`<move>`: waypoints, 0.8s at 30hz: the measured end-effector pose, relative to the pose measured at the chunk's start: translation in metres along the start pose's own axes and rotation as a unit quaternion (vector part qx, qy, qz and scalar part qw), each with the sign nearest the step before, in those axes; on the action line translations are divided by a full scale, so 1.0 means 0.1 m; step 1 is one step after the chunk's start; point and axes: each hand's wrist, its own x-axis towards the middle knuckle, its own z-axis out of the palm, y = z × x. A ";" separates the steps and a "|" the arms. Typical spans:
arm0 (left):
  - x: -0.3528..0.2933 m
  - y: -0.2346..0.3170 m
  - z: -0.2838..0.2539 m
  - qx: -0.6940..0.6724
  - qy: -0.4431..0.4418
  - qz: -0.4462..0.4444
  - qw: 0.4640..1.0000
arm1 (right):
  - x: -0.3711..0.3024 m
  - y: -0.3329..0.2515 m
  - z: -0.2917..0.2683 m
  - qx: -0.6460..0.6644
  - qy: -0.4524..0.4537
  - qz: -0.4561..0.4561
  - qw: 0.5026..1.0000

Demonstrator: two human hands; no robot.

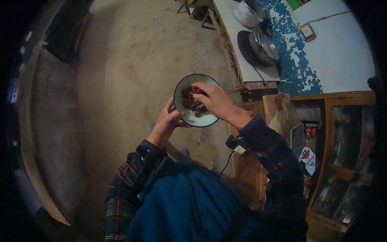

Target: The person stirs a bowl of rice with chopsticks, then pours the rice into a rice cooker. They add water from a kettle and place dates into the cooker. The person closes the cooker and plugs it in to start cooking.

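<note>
Left hand (pixel 167 121) grips bowl (pixel 207 119) rim; right hand (pixel 215 101) fingers pinch red fruit (pixel 190 104).

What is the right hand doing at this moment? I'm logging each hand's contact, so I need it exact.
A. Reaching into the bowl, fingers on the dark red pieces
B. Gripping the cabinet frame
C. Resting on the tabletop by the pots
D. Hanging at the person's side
A: the right hand lies over the white, blue-rimmed bowl with its fingers down among the dark red pieces, while the left hand holds the bowl's rim.
</note>
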 end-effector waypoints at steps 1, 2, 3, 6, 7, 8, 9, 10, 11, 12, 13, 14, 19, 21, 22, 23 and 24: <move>0.09 0.13 -0.03 -0.003 -0.012 0.005 1.000 | 0.09 -0.07 -0.07 -0.055 0.010 -0.043 0.998; 0.15 0.23 -0.06 0.010 -0.013 -0.007 1.000 | 0.13 -0.12 -0.12 -0.111 0.034 -0.095 0.989; 0.19 0.33 -0.11 0.016 -0.019 -0.004 1.000 | 0.19 -0.17 -0.14 -0.162 0.026 -0.075 0.984; 0.31 0.51 -0.27 0.023 -0.017 -0.003 1.000 | 0.36 -0.22 -0.04 -0.328 0.041 -0.051 0.943; 0.35 0.57 -0.36 0.026 -0.019 -0.004 0.999 | 0.46 -0.20 0.06 -0.315 0.042 -0.070 0.945; 0.40 0.66 -0.48 0.025 0.000 -0.005 1.000 | 0.67 -0.18 0.17 -0.314 0.026 -0.079 0.946; 0.46 0.71 -0.56 0.018 0.002 -0.011 1.000 | 0.83 -0.12 0.26 -0.311 0.015 -0.087 0.946; 0.56 0.76 -0.69 -0.002 -0.010 -0.001 1.000 | 1.05 -0.04 0.38 -0.291 0.022 -0.091 0.952; 0.61 0.81 -0.76 0.009 0.001 -0.022 1.000 | 1.19 0.01 0.44 -0.260 0.013 -0.072 0.963; 0.69 0.84 -0.86 0.005 -0.002 -0.028 1.000 | 1.33 0.09 0.50 -0.227 0.013 -0.065 0.972; 0.73 0.88 -0.92 0.002 -0.004 -0.035 0.999 | 1.45 0.13 0.54 -0.196 0.010 -0.043 0.980; 0.77 0.90 -0.99 -0.003 -0.010 -0.034 0.999 | 1.57 0.16 0.55 -0.185 0.026 -0.075 0.980; 0.80 1.05 -1.15 -0.029 -0.020 -0.015 0.999 | 1.79 -0.05 0.39 -0.044 0.014 -0.013 0.999; 0.81 1.10 -1.21 -0.024 -0.004 -0.028 0.999 | 1.82 -0.20 0.34 0.020 0.014 0.083 0.996; 0.82 1.13 -1.23 -0.030 -0.016 -0.018 0.999 | 1.82 -0.27 0.32 0.035 0.004 0.115 0.993; 0.83 1.15 -1.26 -0.026 -0.004 -0.024 0.999 | 1.82 -0.34 0.29 0.061 0.001 0.129 0.990; 0.84 1.16 -1.29 -0.029 -0.003 -0.020 0.999 | 1.82 -0.39 0.29 0.004 -0.001 0.080 0.997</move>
